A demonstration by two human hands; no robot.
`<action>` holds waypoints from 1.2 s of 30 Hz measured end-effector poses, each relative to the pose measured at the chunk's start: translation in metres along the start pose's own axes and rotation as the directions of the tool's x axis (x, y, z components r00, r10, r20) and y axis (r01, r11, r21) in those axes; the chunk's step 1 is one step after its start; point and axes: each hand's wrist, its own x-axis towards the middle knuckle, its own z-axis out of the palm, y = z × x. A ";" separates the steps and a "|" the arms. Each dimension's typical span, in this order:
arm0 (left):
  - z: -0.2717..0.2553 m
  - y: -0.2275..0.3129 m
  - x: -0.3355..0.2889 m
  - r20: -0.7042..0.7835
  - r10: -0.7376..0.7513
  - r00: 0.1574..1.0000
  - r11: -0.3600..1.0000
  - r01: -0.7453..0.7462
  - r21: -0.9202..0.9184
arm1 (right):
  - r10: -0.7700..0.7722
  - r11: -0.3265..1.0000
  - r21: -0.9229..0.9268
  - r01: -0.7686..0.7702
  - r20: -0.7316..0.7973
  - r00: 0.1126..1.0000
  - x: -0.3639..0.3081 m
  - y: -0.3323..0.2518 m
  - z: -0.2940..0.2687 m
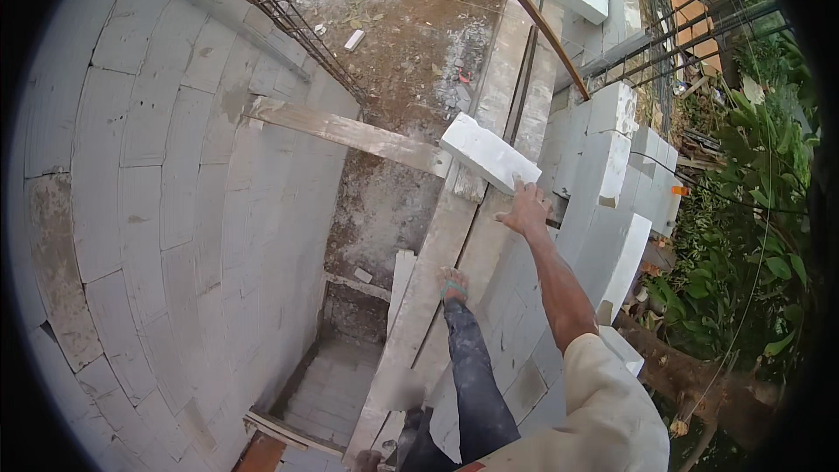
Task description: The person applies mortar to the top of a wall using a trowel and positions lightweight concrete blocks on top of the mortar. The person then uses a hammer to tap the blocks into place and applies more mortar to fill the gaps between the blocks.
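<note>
A white lightweight concrete block (489, 151) lies across the wooden planks (447, 232), its near right end under the fingertips of my right hand (527, 208). The fingers are spread and touch that end without wrapping round it; the thumb points out to the left. My foot (454, 281), in a sandal, stands on the planks below the block. At the lower edge a small, skin-coloured shape (367, 461) shows beside the planks. It may be my left hand or my other foot; its fingers cannot be made out.
A tall block wall (192, 175) rises at the left, and a lower, stepped block wall (585, 175) runs at the right. A wooden board (350, 133) spans the deep gap between. Steel rebars (280, 22) and a leaning brown pole (542, 22) stand out. Plants (760, 253) grow beyond.
</note>
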 end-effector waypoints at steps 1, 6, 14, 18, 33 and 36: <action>0.008 0.006 0.012 -0.007 -0.055 0.998 0.998 0.055 0.001 | -0.065 0.996 -0.062 0.061 -0.062 0.996 0.036 -0.010 0.004; 0.032 0.033 0.068 -0.023 -0.153 0.988 0.987 0.152 -0.062 | -0.103 0.989 -0.119 0.087 -0.136 0.985 0.140 -0.033 0.032; 0.056 0.010 0.059 -0.073 -0.090 0.993 0.977 0.074 -0.198 | -0.077 0.997 -0.028 0.073 -0.196 0.977 0.024 -0.068 0.036; 0.114 -0.054 0.034 -0.278 0.309 0.910 0.934 -0.345 -0.092 | -0.176 0.980 0.108 0.165 0.102 0.979 -0.134 -0.101 -0.012; -0.054 -0.088 -0.244 -0.628 0.163 0.761 -0.294 -0.570 -0.767 | -0.794 0.607 0.794 0.040 0.605 0.047 -0.686 -0.226 0.000; -0.041 -0.138 -0.243 -0.687 0.028 0.726 -0.396 -0.623 -0.675 | -0.749 0.661 0.743 0.105 0.662 0.027 -0.724 -0.258 0.029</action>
